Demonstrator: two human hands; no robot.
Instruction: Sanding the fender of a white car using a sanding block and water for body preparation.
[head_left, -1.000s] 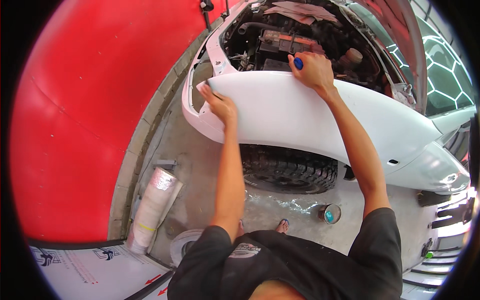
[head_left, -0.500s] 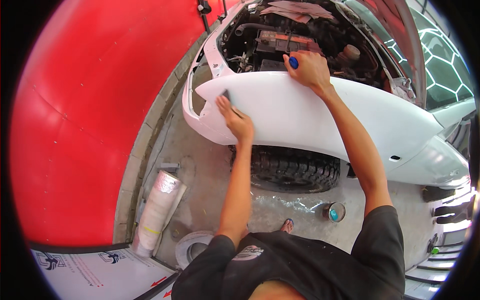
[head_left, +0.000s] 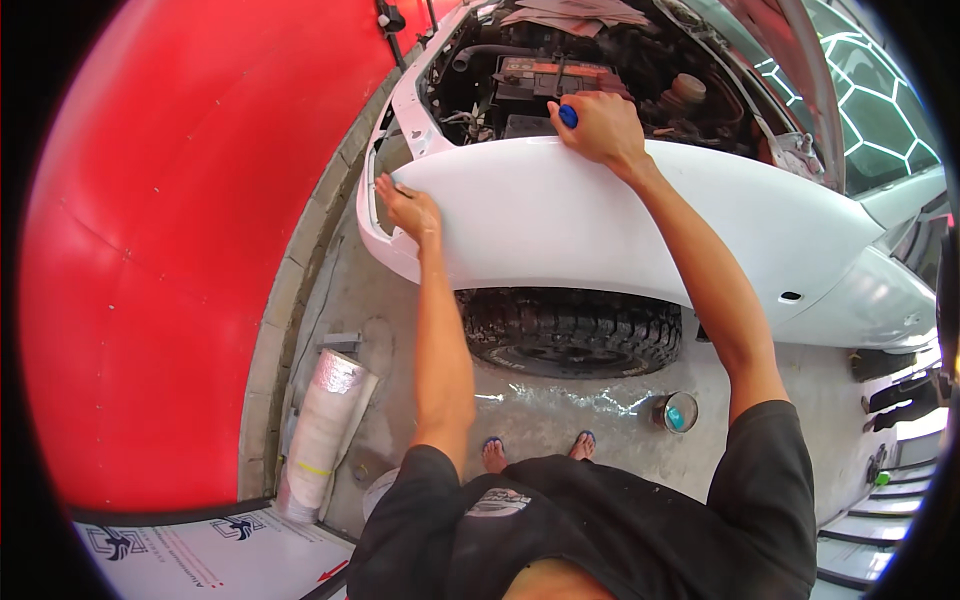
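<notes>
A white car fender [head_left: 560, 210] stretches across in front of me. At its front left tip, my left hand [head_left: 412, 210] presses along the edge with fingers closed on a small dark pad [head_left: 402, 190], which is mostly hidden by them. Over the fender's upper edge, beside the engine bay, rests my right hand [head_left: 605, 130]. It is wrapped round a blue object with a rounded end [head_left: 569, 116]; the rest of that object is inside the fist, so its kind does not show.
The open engine bay [head_left: 550, 75] with a battery lies beyond the fender. Below are a knobbly tyre [head_left: 575, 330], wet floor and a bucket [head_left: 676, 412]. A foil-like roll [head_left: 325, 430] stands left, by a red wall [head_left: 170, 250]. Another person's legs [head_left: 905, 400] show far right.
My left hand has slid left with the dark pad to the fender's front tip. My right hand keeps its place on the upper edge while the view has shifted slightly.
</notes>
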